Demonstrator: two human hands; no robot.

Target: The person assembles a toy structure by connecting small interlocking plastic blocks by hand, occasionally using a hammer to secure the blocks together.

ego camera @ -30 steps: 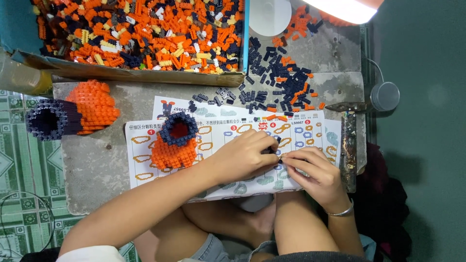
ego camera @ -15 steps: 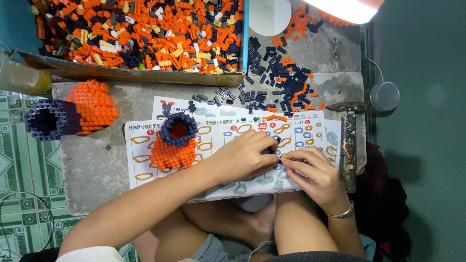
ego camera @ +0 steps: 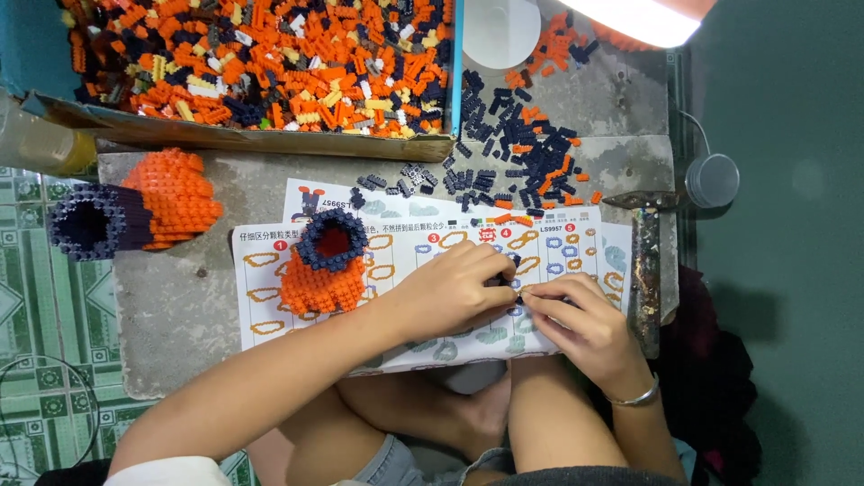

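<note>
Top-down view, person sitting w/ legs folded at a rough grey slab table [ego camera: 180, 324]. Both hands meet over the instruction sheet [ego camera: 270, 310], which lies flat on the slab's near-right part. Left hand [ego camera: 454, 288] is curled, fingers bunched down at a small dark brick piece [ego camera: 504, 281] right where the two hands touch. Right hand [ego camera: 576, 319], silver bangle [ego camera: 634, 396] on the wrist, has its fingertips pinched together against the same spot. So hands are together, fingertip to fingertip, both nipping at that tiny piece; can't tell exactly who's gripping it or its shape, too small and mostly covered.

Left of the hands, on the sheet, stands a finished-ish orange brick model w/ a dark blue ring on top [ego camera: 326, 265], red showing inside. Further left, off the sheet, a second similar model lies on its side [ego camera: 135, 211], half hanging over the slab edge.

Far side: cardboard tray [ego camera: 243, 135] crammed w/ loose bricks, mostly orange, some navy, yellow, white. Right of it a loose scatter of navy and orange bricks [ego camera: 517, 153] on the slab, reaching down close to the sheet's far edge. A white round lid-like thing [ego camera: 499, 31] at the far edge, a hammer [ego camera: 643, 270] lying just right of the sheet.
</note>
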